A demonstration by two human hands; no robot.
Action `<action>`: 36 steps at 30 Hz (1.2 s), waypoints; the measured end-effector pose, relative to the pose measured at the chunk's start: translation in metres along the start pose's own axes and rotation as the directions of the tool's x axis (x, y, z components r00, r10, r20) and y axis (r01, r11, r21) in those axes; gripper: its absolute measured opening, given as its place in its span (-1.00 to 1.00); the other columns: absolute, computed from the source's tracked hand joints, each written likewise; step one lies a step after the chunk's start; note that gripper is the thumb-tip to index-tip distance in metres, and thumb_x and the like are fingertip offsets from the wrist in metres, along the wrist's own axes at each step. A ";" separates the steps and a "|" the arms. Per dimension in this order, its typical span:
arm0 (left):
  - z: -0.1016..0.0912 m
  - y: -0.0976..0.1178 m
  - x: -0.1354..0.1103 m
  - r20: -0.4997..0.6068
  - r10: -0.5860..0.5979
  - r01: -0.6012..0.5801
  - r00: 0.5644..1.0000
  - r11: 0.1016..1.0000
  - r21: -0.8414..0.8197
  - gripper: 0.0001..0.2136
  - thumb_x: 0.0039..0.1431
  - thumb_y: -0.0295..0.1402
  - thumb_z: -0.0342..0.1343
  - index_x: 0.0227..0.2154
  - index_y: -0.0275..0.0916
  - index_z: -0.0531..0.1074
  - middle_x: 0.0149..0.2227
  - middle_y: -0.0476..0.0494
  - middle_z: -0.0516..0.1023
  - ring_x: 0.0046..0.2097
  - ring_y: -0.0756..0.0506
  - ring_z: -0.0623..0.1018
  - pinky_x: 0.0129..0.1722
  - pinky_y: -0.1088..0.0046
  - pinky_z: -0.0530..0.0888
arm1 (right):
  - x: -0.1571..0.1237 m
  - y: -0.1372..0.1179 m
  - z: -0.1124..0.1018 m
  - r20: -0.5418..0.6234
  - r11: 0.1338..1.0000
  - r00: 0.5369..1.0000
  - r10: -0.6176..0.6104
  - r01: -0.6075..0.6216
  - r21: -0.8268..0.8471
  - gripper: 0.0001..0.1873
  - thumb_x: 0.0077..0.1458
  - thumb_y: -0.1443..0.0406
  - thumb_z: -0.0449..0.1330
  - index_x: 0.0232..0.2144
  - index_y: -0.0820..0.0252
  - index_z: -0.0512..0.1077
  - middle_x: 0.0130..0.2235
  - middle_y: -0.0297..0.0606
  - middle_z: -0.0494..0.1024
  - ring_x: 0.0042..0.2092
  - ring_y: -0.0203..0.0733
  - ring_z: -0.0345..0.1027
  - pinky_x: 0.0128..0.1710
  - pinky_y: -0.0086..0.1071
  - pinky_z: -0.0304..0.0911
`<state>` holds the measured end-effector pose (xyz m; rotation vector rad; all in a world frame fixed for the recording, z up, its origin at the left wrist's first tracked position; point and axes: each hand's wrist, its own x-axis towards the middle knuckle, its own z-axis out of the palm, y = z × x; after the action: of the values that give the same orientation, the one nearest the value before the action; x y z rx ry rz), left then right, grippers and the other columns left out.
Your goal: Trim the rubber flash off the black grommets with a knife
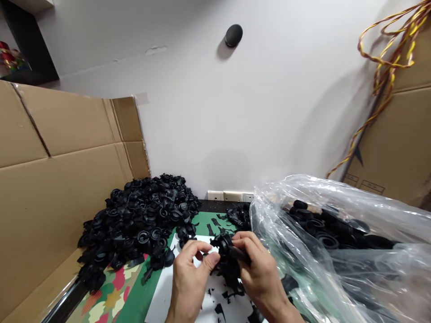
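Between my hands, over a white sheet (161,287), is a ribbed black rubber part (224,242) with ragged edges. My right hand (261,273) is closed round its right side, with a dark smooth piece showing under the fingers. From the left, my left hand (191,278) pinches at the part's edge with thumb and index finger; the exact contact is partly hidden. Torn black scraps (220,309) lie on the sheet below and between the hands.
A large pile of black rubber parts (144,215) leans toward a cardboard wall (67,193) on the left. On the right, a clear plastic bag (363,273) holds more black parts (326,240). Scraps (239,215) lie on the green mat (205,218) before the wall sockets (232,196).
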<state>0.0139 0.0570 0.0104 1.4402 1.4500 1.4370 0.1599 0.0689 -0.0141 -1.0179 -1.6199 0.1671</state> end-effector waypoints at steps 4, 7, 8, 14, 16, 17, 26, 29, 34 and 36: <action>0.006 -0.001 0.001 0.220 -0.217 0.283 0.951 0.897 -0.338 -0.73 -0.27 -0.20 0.38 -0.66 -0.30 0.49 -0.64 0.00 0.40 -0.54 0.00 0.29 -0.52 0.51 0.20 | -0.013 -0.005 0.008 0.033 0.959 0.961 -0.275 0.276 -0.059 -0.77 0.11 0.51 -0.03 -0.30 0.20 0.38 -0.26 -0.10 0.51 -0.33 -0.24 0.49 -0.43 -0.50 0.38; 0.008 -0.009 0.001 0.245 -0.291 0.374 0.925 0.816 -0.440 -0.61 -0.32 -0.06 0.37 -0.69 -0.32 0.44 -0.67 0.04 0.32 -0.58 0.05 0.20 -0.56 0.53 0.13 | -0.013 -0.007 0.008 0.016 0.962 0.963 -0.267 0.266 0.058 -0.81 0.11 0.47 0.01 -0.32 0.18 0.39 -0.29 -0.13 0.54 -0.30 -0.21 0.50 -0.38 -0.49 0.40; 0.007 -0.011 0.001 0.239 -0.300 0.379 0.924 0.810 -0.447 -0.59 -0.34 -0.03 0.36 -0.69 -0.32 0.44 -0.67 0.04 0.32 -0.57 0.06 0.20 -0.56 0.53 0.12 | -0.011 -0.006 0.007 -0.006 0.978 0.982 -0.190 0.190 0.091 -0.83 0.11 0.44 0.02 -0.35 0.17 0.39 -0.31 -0.15 0.54 -0.31 -0.20 0.49 -0.36 -0.46 0.41; 0.004 -0.020 0.001 0.203 -0.336 0.392 0.920 0.786 -0.477 -0.59 -0.38 -0.04 0.38 -0.68 -0.32 0.45 -0.65 0.04 0.31 -0.55 0.05 0.19 -0.55 0.54 0.13 | -0.001 -0.001 -0.002 0.009 0.924 0.929 0.369 -0.368 0.104 -0.80 0.10 0.22 0.07 -0.41 0.16 0.45 -0.46 -0.24 0.53 -0.42 -0.12 0.44 -0.44 -0.32 0.41; 0.004 -0.019 0.001 0.190 -0.325 0.376 0.927 0.797 -0.473 -0.60 -0.38 -0.05 0.39 -0.67 -0.32 0.46 -0.66 0.04 0.31 -0.55 0.05 0.18 -0.55 0.54 0.12 | -0.001 -0.004 -0.003 0.019 0.948 0.959 0.283 -0.283 0.143 -0.82 0.07 0.25 0.09 -0.36 0.15 0.48 -0.33 -0.19 0.54 -0.29 -0.09 0.46 -0.30 -0.30 0.41; 0.004 -0.018 0.001 0.184 -0.316 0.365 0.931 0.805 -0.468 -0.60 -0.39 -0.05 0.39 -0.68 -0.33 0.47 -0.67 0.04 0.31 -0.55 0.05 0.17 -0.55 0.54 0.11 | 0.000 -0.006 -0.002 0.036 0.963 0.976 0.213 -0.216 0.159 -0.82 0.04 0.28 0.11 -0.31 0.14 0.49 -0.25 -0.16 0.53 -0.21 -0.09 0.46 -0.24 -0.30 0.40; 0.014 -0.009 -0.009 0.018 -0.302 0.277 0.953 0.846 -0.455 -0.76 -0.32 -0.27 0.37 -0.71 -0.31 0.46 -0.65 0.06 0.31 -0.52 0.05 0.16 -0.52 0.56 0.14 | -0.011 -0.009 0.019 0.056 0.989 0.993 0.108 -0.101 -0.106 -0.96 0.01 0.37 0.10 -0.45 0.16 0.35 -0.33 -0.21 0.50 -0.44 -0.20 0.46 -0.49 -0.44 0.34; 0.020 -0.013 -0.015 -0.001 -0.334 0.293 0.943 0.829 -0.476 -0.80 -0.26 -0.29 0.31 -0.67 -0.31 0.45 -0.64 0.06 0.31 -0.53 0.05 0.16 -0.55 0.57 0.14 | -0.013 -0.009 0.020 -0.018 0.973 1.000 0.001 -0.005 -0.232 -0.87 -0.01 0.45 0.02 -0.44 0.17 0.33 -0.34 -0.22 0.50 -0.50 -0.24 0.45 -0.57 -0.49 0.27; 0.024 -0.009 -0.021 0.119 -0.368 0.370 0.922 0.749 -0.549 -0.88 -0.19 -0.36 0.23 -0.57 -0.33 0.49 -0.58 -0.02 0.41 -0.49 0.00 0.30 -0.52 0.54 0.26 | -0.010 -0.015 0.014 -0.009 0.972 0.998 -0.057 0.053 -0.229 -0.83 -0.06 0.48 -0.03 -0.51 0.16 0.30 -0.42 -0.27 0.48 -0.56 -0.32 0.39 -0.60 -0.55 0.20; 0.024 -0.004 -0.021 0.182 -0.371 0.403 0.911 0.702 -0.587 -0.91 -0.23 -0.42 0.24 -0.59 -0.32 0.48 -0.57 -0.03 0.42 -0.50 0.01 0.32 -0.52 0.54 0.28 | -0.010 -0.018 0.013 -0.011 0.975 0.998 -0.065 0.061 -0.212 -0.81 -0.07 0.49 -0.04 -0.52 0.17 0.31 -0.41 -0.26 0.48 -0.53 -0.32 0.39 -0.57 -0.56 0.20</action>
<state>0.0397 0.0437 -0.0040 0.6957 1.0166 1.3967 0.1390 0.0567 -0.0152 -1.1240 -1.6764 -0.0590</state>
